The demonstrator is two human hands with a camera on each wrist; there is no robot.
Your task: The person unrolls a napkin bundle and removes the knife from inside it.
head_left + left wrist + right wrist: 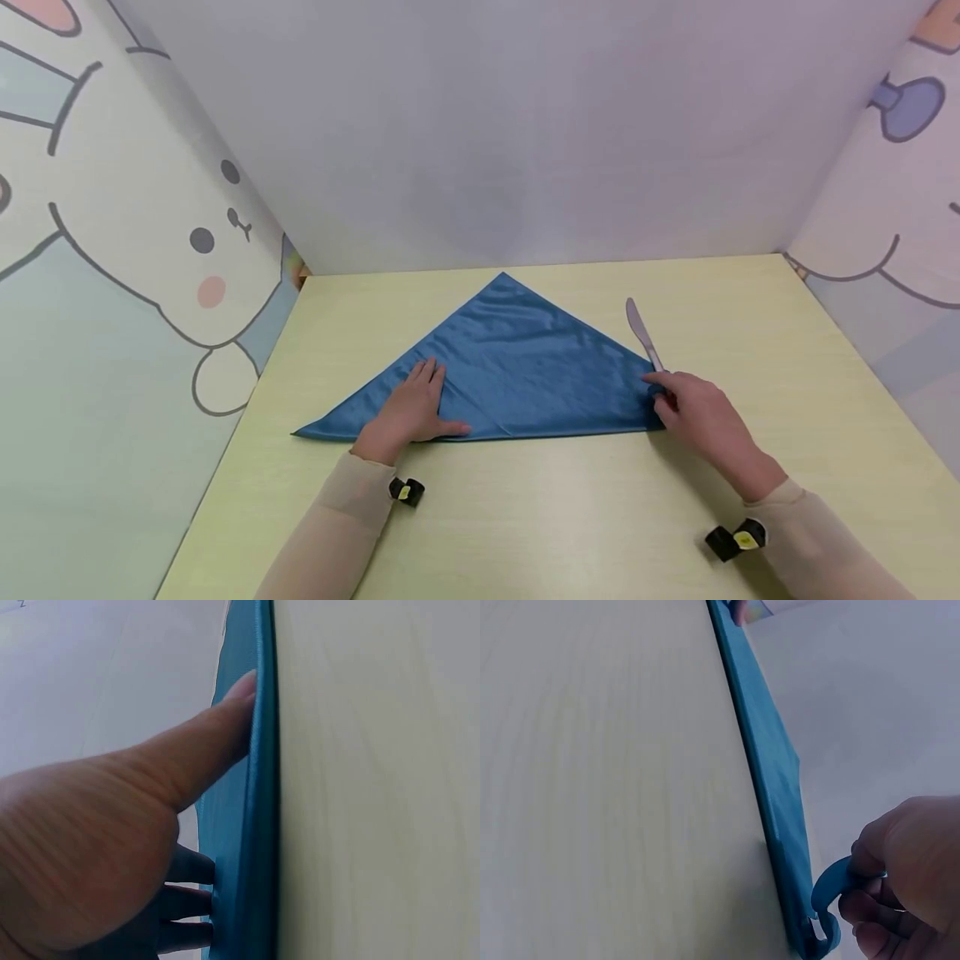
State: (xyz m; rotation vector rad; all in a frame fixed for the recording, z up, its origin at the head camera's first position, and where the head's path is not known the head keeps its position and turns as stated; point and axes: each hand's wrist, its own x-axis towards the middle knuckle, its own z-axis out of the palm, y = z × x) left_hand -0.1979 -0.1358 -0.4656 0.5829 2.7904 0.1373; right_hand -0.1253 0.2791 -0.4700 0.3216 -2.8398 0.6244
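A shiny blue cloth napkin (pixel 525 367) lies folded into a triangle, its long folded edge toward me and its peak pointing away. My left hand (pixel 416 408) rests flat on the napkin's left part with fingers spread; in the left wrist view the thumb (pixel 217 724) lies along the folded edge. At the right end, my right hand (pixel 701 417) pinches the napkin's corner, which curls up off the table in the right wrist view between thumb and fingers (pixel 877 859). A table knife (pixel 640 329) lies just beyond that hand, blade pointing away, its handle end hidden by the hand and cloth.
The pale wood-grain table (pixel 555 517) carries the napkin and knife. A plain whitish wall (pixel 480 133) stands at its back edge, and panels with cartoon animals (pixel 150 208) flank both sides. Small black devices (pixel 738 540) sit on both wrists.
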